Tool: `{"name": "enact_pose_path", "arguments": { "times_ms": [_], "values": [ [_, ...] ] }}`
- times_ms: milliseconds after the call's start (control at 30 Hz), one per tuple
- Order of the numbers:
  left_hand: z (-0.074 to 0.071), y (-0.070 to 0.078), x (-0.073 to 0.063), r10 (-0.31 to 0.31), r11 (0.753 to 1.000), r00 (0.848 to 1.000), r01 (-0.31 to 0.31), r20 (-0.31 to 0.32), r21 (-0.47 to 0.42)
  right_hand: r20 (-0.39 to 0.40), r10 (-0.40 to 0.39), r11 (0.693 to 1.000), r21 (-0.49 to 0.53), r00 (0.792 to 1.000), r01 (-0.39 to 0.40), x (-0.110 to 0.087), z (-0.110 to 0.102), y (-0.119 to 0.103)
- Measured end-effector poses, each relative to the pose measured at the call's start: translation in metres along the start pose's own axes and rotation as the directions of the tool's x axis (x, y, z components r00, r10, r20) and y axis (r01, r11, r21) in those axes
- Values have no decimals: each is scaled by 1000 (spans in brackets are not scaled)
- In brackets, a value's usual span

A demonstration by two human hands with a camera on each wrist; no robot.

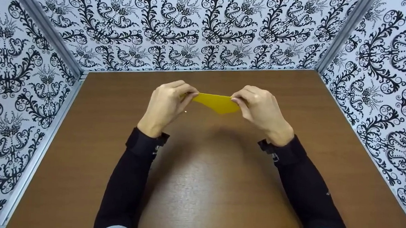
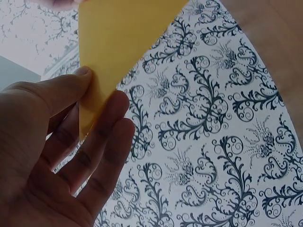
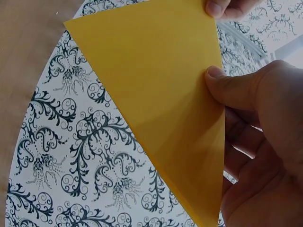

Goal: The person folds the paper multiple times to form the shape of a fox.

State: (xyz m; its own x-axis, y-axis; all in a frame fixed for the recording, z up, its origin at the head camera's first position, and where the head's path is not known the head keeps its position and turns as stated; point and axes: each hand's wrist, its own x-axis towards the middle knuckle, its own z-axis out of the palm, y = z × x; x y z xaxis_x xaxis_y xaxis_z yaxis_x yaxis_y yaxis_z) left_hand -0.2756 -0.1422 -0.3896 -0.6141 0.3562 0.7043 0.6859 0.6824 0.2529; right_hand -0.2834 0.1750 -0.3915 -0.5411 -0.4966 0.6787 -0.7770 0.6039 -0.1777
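Between both hands, raised over the table, is a piece of yellow paper with a straight upper edge and a pointed lower side. My left hand pinches its left end between thumb and fingers. At the other end my right hand pinches the upper edge. In the left wrist view the yellow paper narrows to a tip behind the left fingers. The right wrist view has the yellow paper as a broad, folded-looking triangle, the right thumb lying on its face.
A brown wooden table lies below the hands. Patterned black-and-white walls enclose it at the back and both sides, with grey metal posts at the corners. A tiny white speck shows beside the left hand.
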Motion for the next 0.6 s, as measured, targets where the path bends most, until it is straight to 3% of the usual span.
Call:
{"name": "enact_pose_path", "arguments": {
  "times_ms": [600],
  "values": [
    [-20,-16,-1,-53,998,998,55,-46,40,-5,98,995,1,995,-98,-2,-14,15]
  ]
}}
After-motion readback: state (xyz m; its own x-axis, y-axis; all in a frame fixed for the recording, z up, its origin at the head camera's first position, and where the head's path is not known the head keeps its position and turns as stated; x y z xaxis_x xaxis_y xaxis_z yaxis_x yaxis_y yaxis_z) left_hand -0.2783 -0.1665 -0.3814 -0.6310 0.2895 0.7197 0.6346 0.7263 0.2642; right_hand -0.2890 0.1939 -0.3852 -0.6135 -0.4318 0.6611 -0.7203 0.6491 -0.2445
